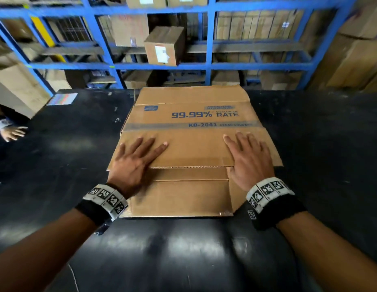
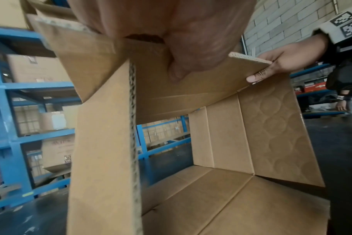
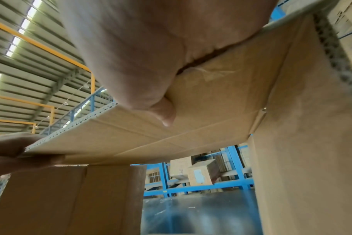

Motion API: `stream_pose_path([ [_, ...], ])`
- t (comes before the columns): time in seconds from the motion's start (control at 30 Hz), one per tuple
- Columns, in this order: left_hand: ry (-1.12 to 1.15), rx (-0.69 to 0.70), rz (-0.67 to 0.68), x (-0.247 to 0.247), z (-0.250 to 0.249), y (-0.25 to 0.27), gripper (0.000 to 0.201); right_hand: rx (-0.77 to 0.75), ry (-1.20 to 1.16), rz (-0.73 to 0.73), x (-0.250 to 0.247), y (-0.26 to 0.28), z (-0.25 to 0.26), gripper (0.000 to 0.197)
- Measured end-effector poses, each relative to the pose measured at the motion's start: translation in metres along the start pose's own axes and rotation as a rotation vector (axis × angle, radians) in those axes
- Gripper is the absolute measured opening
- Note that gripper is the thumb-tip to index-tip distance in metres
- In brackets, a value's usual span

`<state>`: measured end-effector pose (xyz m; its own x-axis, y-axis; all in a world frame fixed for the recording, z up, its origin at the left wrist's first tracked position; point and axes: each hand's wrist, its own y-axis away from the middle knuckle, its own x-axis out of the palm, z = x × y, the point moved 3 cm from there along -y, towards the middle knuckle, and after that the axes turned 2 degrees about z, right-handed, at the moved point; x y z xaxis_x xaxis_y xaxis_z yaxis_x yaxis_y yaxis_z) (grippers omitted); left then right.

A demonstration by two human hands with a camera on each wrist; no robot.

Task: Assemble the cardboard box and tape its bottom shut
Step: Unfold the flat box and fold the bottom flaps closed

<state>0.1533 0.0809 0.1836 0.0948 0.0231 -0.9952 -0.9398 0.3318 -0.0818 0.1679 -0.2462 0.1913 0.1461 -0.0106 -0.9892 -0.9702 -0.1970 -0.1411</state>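
A cardboard box [image 1: 189, 131] is seen on its side on the black tabletop [image 1: 57, 165], reaching from near the front edge to the far edge, midway between left and right. Its printed side panel faces up, with blue lettering and a strip of clear tape across it. The upper flap at the near, open end is gripped by both hands. The left hand [image 1: 133, 163] is laid on the flap's left part, fingers spread on top; in the left wrist view its thumb [image 2: 177, 74] is shown pressed against the flap's underside, so the flap is pinched. The right hand [image 1: 249, 159] is laid on the right part in the same way, and its thumb [image 3: 165, 112] is seen under the cardboard in the right wrist view. Through the open box the far end is seen unclosed, with blue shelving [image 1: 208, 36] full of cartons beyond the far edge. Another person's hand [image 1: 13, 133] is seen at the left edge.
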Motion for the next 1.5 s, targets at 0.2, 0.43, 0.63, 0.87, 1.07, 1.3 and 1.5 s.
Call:
stream_pose_path([
  [0.2,0.01,-0.029,0.02,0.015,0.004,0.019,0.102,-0.023,-0.015,0.07,0.01,0.013,0.014,0.094],
  [0.43,0.069,-0.029,0.023,0.028,0.009,0.034,0.079,-0.022,-0.027,0.086,0.023,0.028,0.004,0.09],
  [0.63,-0.003,0.078,0.056,0.025,0.021,0.04,0.103,-0.099,-0.066,0.236,0.025,0.032,-0.023,0.108],
  [0.87,-0.062,0.132,0.084,0.025,0.027,0.042,0.126,-0.21,0.062,0.25,0.023,0.033,-0.039,0.14],
  [1.07,-0.046,0.178,0.079,0.024,0.027,0.038,0.121,-0.209,0.111,0.21,0.022,0.031,-0.045,0.111],
  [1.3,-0.002,0.039,-0.057,0.025,0.024,0.036,0.086,-0.012,0.052,0.072,0.03,0.032,-0.022,0.091],
  [1.5,0.068,-0.025,-0.079,0.023,0.02,0.039,0.072,0.003,0.037,0.023,0.027,0.029,-0.01,0.09],
])
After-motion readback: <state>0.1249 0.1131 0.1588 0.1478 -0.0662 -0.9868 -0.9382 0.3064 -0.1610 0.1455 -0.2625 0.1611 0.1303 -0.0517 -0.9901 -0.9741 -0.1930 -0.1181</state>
